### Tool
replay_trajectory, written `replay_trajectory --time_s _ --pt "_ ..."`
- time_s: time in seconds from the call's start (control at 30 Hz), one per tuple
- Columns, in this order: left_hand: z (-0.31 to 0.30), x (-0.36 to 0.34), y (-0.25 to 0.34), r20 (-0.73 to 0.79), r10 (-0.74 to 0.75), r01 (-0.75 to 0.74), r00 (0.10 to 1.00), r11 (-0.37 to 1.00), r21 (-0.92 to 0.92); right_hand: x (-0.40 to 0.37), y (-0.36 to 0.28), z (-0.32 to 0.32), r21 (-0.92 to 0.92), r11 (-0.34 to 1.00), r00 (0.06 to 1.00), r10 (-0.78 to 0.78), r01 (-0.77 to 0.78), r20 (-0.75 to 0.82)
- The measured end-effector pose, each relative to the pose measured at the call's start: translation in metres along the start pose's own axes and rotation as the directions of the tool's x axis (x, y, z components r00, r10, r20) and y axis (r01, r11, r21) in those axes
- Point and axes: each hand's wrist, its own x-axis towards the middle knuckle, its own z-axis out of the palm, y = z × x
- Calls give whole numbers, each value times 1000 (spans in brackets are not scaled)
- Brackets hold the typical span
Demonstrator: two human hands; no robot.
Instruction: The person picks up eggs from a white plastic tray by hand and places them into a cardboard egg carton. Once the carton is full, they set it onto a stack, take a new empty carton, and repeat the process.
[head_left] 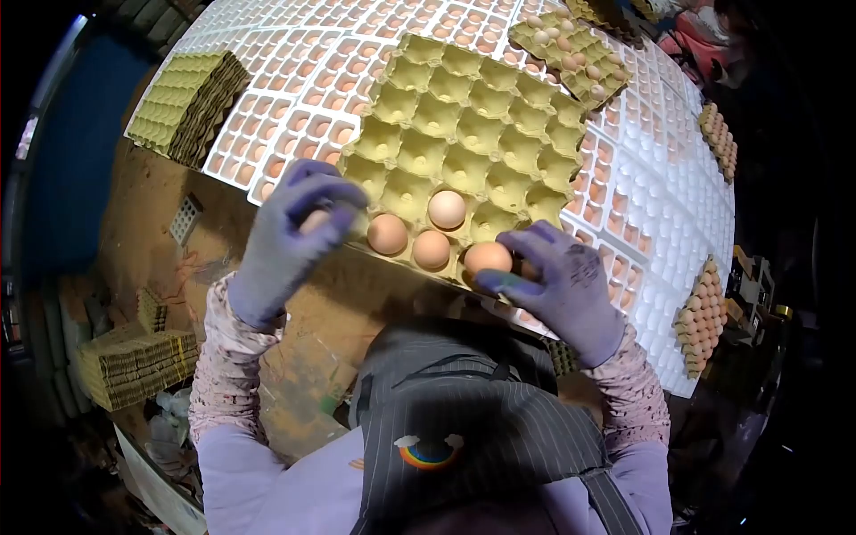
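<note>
A yellow-green egg tray (464,134) lies in front of me, most of its cups bare. Several brown eggs sit along its near edge, among them one egg (387,234) at the left and a paler egg (447,209) one row further in. My left hand (299,236), in a purple-grey glove, is closed around an egg (314,221) beside the tray's left corner. My right hand (557,276), gloved alike, has thumb and fingers around a brown egg (489,258) at the near right. Another egg is partly hidden under its fingers.
White trays (303,134) holding eggs spread under and beyond the egg tray. A stack of yellow-green trays (192,102) stands at the left, another tray with eggs (571,58) at the back. Egg-filled trays (702,321) stand at the right edge. Bundled trays (138,366) sit lower left.
</note>
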Motion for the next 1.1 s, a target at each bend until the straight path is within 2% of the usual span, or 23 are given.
replay_trajectory --time_s 0.03,0.07,0.1,0.17,0.23,0.27,0.3,0.33,0.37,0.43,0.5,0.53,0.57,0.6,0.63,0.67,0.73,0.8,0.83,0.87,0.97,1.07,1.1 --pt "19 0 14 32 147 -139 989 815 563 5 3 -10 298 946 992 114 -127 59" --pt "29 1 11 90 89 -127 992 711 691 14 7 -16 720 615 944 267 -320 191" --pt "31 1 6 90 91 -128 992 717 685 21 11 -20 905 312 939 274 -289 206" --pt "30 5 2 164 53 -149 985 748 647 35 -10 -31 954 198 954 241 -225 175" --pt "24 2 8 110 54 -105 993 834 541 53 5 -3 672 727 990 -83 140 -116" --pt "20 -1 18 -11 -75 76 997 987 138 57 -12 -5 356 934 1000 -18 17 -1" --pt "18 -4 25 -57 -245 217 968 929 -301 60 -21 16 -311 946 995 -98 87 -21" --pt "15 -5 25 1 16 -16 1000 999 -45 62 -23 15 -321 940 993 -121 115 2" --pt "18 -5 25 3 17 -17 1000 999 -43 64 -24 14 -331 932 989 -145 145 26" --pt "32 -2 22 107 282 -297 954 819 491 61 -17 8 -225 965 990 -139 135 -4" --pt "50 5 20 174 361 -389 916 695 604 53 -3 2 -121 986 992 -121 116 -40" --pt "59 7 18 246 350 -406 904 519 752 44 8 -1 379 926 991 53 -3 -122" --pt "68 9 16 311 327 -413 892 314 855 34 20 -6 784 617 963 244 -64 -113" --pt "73 13 11 299 341 -403 891 292 868 23 32 -12 973 215 946 323 -83 9" --pt "74 15 14 315 354 -425 880 297 855 11 45 -13 993 -19 937 327 -119 119" --pt "71 18 21 303 248 -381 920 391 838 -2 50 -11 996 14 931 355 -92 81" --pt "68 24 22 216 169 -274 962 612 742 -23 70 -5 998 -65 946 325 0 21" --pt "75 22 33 72 31 -49 997 966 255 -45 85 -2 984 -169 949 314 49 7" --pt "82 20 37 66 -92 97 994 993 -69 -56 91 -1 986 -161 935 355 44 17" --pt "94 21 34 183 -181 217 966 956 -198 -65 108 8 950 -309 911 403 40 92" --pt "170 21 51 455 -290 526 842 626 -575 -97 145 23 999 -9 932 360 41 -34" --pt "258 35 57 474 -350 589 808 482 -648 -127 163 8 990 115 860 510 -76 6" --pt "282 42 53 455 -273 514 848 636 -576 -139 177 0 984 45 807 580 -171 114"
